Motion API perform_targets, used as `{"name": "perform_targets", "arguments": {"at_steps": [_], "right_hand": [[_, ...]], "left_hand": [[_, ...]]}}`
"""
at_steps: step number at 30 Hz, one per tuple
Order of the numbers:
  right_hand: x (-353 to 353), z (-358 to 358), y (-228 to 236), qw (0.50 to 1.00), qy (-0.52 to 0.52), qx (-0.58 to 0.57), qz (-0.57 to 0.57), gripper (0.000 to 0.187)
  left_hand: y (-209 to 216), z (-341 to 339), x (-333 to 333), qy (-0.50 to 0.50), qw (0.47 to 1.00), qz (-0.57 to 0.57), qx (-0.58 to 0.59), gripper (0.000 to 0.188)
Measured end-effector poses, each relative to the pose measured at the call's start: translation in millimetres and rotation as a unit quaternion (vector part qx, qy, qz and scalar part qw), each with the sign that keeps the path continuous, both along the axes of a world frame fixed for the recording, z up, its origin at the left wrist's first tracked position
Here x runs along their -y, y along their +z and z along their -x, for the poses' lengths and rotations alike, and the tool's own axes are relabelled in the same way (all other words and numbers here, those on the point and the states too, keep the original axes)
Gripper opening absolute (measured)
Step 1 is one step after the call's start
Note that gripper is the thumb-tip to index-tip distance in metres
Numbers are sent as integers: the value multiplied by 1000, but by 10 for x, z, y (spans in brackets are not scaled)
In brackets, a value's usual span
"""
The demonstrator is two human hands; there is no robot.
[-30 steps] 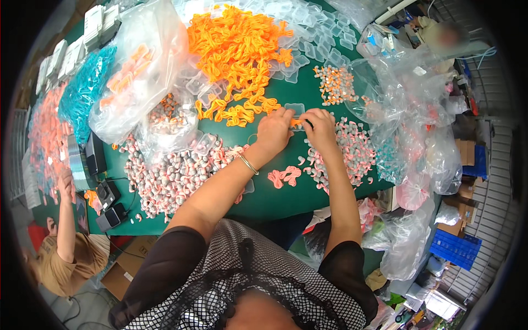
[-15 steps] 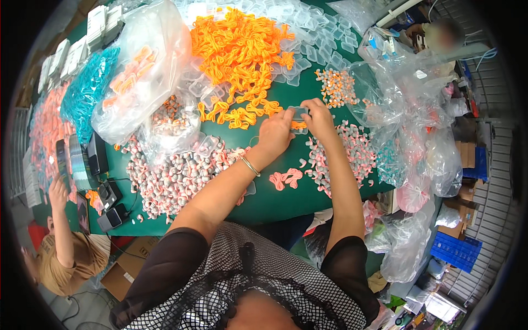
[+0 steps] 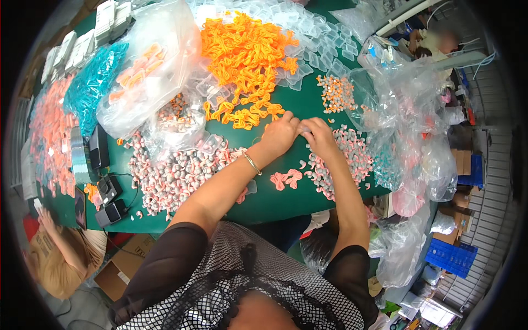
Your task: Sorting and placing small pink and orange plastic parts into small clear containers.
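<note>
My left hand (image 3: 279, 135) and my right hand (image 3: 320, 137) meet above the green table, fingers closed and pinching a small clear plastic case (image 3: 302, 128). Most of the case is hidden behind the fingers. Just beyond my left hand lies a heap of bundled orange cords (image 3: 242, 47), with loose bundles trailing toward me. Beside my right forearm spreads a pile of small curved pink-and-grey pieces (image 3: 352, 157). A few pink cord bundles (image 3: 286, 179) rest between my forearms.
Many clear cases (image 3: 324, 47) cover the far side. A larger pink-and-grey pile (image 3: 181, 176) lies left, near a big clear bag (image 3: 148, 71). Orange-and-grey pieces (image 3: 336, 93) and hanging plastic bags (image 3: 412, 121) are right. A co-worker (image 3: 60, 253) sits far left.
Both hands have come slightly nearer to me, and the clear case with orange cord in it is now mostly covered by my fingers. The co-worker's hand at left has lowered.
</note>
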State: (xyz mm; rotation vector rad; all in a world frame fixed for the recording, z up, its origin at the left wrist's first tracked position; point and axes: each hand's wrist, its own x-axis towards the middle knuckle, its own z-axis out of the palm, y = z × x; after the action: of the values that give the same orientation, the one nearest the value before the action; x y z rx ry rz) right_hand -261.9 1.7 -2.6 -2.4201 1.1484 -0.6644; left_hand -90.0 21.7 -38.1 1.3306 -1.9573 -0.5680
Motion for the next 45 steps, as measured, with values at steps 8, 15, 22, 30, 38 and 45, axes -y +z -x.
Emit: {"name": "perform_targets", "arguments": {"at_steps": [8, 15, 22, 30, 38, 45], "right_hand": [[-287, -390, 470, 996, 12, -2, -86, 26], [-517, -1053, 388, 968, -66, 217, -110, 23], [-698, -1677, 70, 976, -77, 169, -118, 11], [-653, -2146, 78, 994, -59, 32, -89, 21], [-655, -2286, 136, 964, -122, -70, -225, 50], [-672, -2283, 167, 964, -88, -115, -221, 53]], "left_hand": [[600, -631, -320, -51, 998, -26, -18, 18], [1486, -2073, -464, 210, 960, 184, -8, 13], [1273, -3492, -56, 355, 917, 34, 178, 30], [1061, -3545, 33, 311, 945, 43, 87, 35], [1072, -3395, -105, 288, 945, 154, -8, 27], [1288, -2855, -599, 210, 940, 262, -66, 25]]}}
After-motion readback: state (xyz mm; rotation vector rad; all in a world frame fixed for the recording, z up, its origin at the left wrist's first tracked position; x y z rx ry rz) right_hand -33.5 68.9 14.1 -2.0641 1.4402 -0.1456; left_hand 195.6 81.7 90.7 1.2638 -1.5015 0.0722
